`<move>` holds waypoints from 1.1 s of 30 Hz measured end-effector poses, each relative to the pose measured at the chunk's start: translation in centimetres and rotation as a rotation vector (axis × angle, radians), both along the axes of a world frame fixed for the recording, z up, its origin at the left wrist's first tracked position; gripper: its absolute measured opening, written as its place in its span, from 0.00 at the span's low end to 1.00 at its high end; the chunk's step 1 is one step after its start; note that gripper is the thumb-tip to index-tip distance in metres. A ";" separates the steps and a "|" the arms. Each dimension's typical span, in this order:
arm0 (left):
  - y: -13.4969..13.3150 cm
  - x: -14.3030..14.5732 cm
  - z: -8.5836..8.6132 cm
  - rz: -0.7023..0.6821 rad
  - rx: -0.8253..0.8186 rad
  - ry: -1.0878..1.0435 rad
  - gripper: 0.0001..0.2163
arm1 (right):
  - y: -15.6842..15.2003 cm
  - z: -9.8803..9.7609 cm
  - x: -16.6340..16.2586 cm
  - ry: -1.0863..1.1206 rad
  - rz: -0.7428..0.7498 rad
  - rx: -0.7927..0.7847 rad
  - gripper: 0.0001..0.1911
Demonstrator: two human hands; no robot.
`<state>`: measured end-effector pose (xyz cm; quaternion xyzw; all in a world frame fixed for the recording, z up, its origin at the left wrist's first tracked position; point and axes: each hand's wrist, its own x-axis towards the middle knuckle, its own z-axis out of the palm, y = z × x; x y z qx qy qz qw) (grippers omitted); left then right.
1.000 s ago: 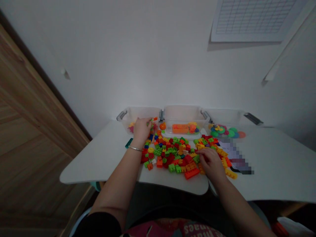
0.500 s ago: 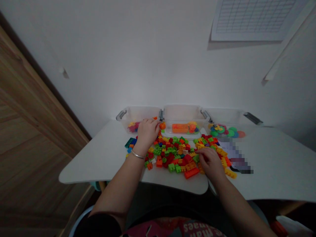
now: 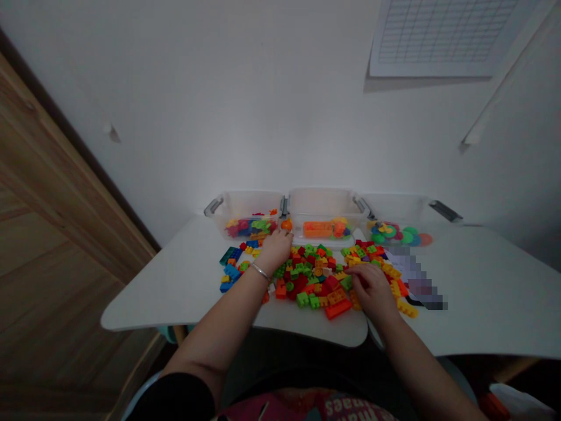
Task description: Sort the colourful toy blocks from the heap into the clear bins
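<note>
My left hand (image 3: 277,250) reaches over the back of a pile of toy building bricks (image 3: 313,275), close to the front of the clear middle bin. Its back faces me and its fingers point forward, apart, with no brick visible in them. A silver bangle (image 3: 259,271) circles that wrist. At the right side of the pile rests my right hand (image 3: 374,289), its fingers curled and closed at the bricks. Whatever lies at those fingertips is too small to make out. The bricks are green, red, orange, yellow and blue.
Three clear plastic bins stand against the wall: the left bin (image 3: 252,204) with mixed coloured pieces, the middle bin (image 3: 322,202) with orange pieces, the right bin (image 3: 398,204) with round pieces. A pixelated flat item (image 3: 414,278) lies right of the pile on the white table (image 3: 482,292).
My left hand has moved from over the left bin back and right to the pile's rear edge, uncovering green and other pieces in that bin. My right hand has stayed nearly still.
</note>
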<state>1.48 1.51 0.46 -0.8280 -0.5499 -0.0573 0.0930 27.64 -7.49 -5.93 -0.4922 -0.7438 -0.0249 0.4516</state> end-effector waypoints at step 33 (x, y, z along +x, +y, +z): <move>0.6 0.9 -0.2 0.077 -0.038 -0.022 0.14 | -0.2 0.2 0.0 0.008 0.007 -0.034 0.10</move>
